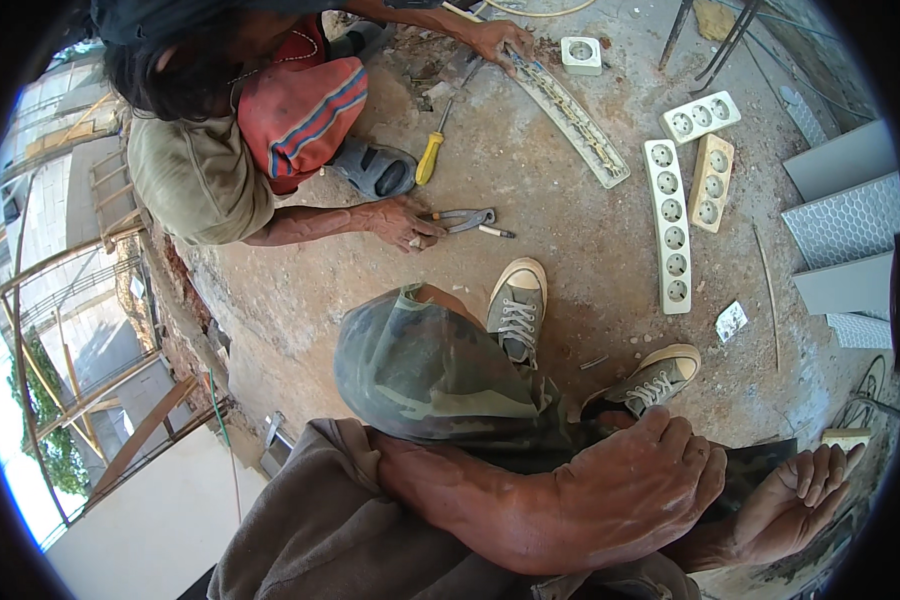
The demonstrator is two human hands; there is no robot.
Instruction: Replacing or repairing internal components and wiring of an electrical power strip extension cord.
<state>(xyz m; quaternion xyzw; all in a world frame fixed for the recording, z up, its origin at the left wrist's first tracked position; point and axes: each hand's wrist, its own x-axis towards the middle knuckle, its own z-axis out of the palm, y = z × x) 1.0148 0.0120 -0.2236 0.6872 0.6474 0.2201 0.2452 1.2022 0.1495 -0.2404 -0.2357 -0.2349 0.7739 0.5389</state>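
My left hand is raised in front of my camouflage-covered knee, its fingers curled in. Its palm is turned away, so anything inside it is hidden. To its right my right hand hangs loosely bent, one finger stretched out and nothing visible in it. A co-worker squats at the upper left. One of their hands holds the end of an opened power strip with its inner side showing. Their other hand rests on the ground at the handles of a pair of pliers.
A long power strip, two shorter ones and a single socket lie on the dusty ground. A yellow-handled screwdriver lies by the co-worker's shoe. Grey panels stand at right, near a cable.
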